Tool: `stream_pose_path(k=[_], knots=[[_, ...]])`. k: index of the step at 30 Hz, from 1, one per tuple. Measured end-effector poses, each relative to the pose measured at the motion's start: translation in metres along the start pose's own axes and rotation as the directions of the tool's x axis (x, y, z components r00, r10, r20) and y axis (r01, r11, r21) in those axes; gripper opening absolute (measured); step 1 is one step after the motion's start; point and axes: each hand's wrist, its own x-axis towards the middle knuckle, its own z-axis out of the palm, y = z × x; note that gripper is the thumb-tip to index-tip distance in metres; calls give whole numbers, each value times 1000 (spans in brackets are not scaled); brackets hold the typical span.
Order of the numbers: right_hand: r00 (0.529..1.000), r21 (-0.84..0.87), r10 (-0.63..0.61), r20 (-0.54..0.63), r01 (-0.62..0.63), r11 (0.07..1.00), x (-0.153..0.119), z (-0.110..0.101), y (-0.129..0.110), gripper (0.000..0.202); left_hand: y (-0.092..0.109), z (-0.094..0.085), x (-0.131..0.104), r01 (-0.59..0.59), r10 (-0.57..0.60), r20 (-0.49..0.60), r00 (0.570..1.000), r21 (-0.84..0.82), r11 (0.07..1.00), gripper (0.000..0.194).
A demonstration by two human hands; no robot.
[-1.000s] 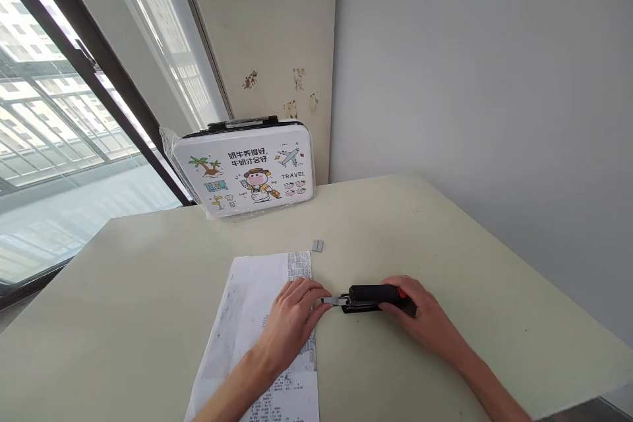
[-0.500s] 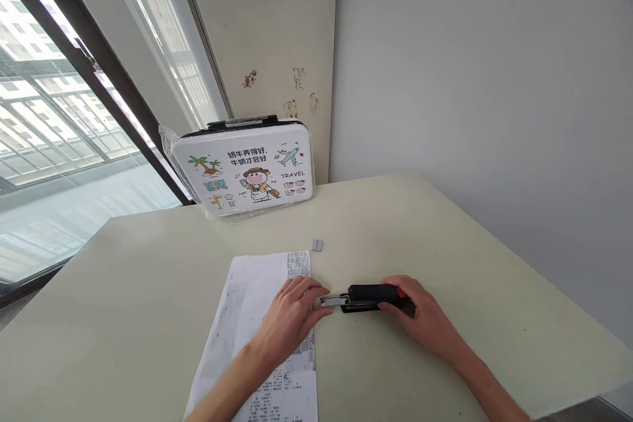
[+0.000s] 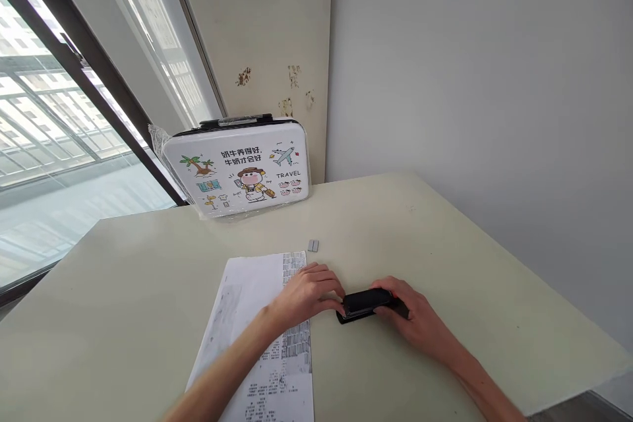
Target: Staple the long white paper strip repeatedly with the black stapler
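Observation:
A black stapler (image 3: 366,303) lies on the table, its front end pointing left. My right hand (image 3: 413,313) is closed around the stapler's rear end, where a bit of red shows. At the front end, my left hand (image 3: 316,291) has its thumb and fingertips bent against the stapler. The metal staple tray no longer sticks out from the front. Under my left forearm lie printed paper sheets (image 3: 257,277), flat on the table. Just beyond the sheets are two small grey strips of staples (image 3: 313,246), side by side.
A white cartoon-printed suitcase (image 3: 240,171), partly wrapped in clear plastic, stands at the back of the pale table (image 3: 445,264). Behind it is a worn cabinet panel (image 3: 277,26). A window (image 3: 59,112) is on the left, a plain wall (image 3: 469,79) on the right.
The metal tray that stuck out of the stapler's front has gone inside. My left hand has moved right, up to the front end, and the stapler has turned slightly.

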Motion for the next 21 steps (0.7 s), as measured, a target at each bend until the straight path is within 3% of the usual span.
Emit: stream_pose_path(k=[7, 11, 14, 17, 21], knots=[[1000, 18, -25, -8, 26, 1000, 0, -1, -2, 20, -1, 9, 3, -9, 12, -27, 1000, 109, 994, 44], [1000, 13, 10, 10, -10, 1000, -1, -2, 0, 22, 13, -3, -9, 51, -47, -31, 998, 167, 985, 41], [1000, 12, 22, 12, -23, 1000, -3, -1, 2, 25, 31, -23, -42, 125, -124, -14, 992, 189, 974, 40], [999, 22, 37, 19, -38, 999, -5, -1, 2, 25, 52, -42, -98, 186, -196, 25, 980, 218, 958, 38], [998, 16, 63, 19, -63, 998, -6, -2, -2, 26, 84, -45, -172, 223, -263, 77, 962, 336, 915, 83]])
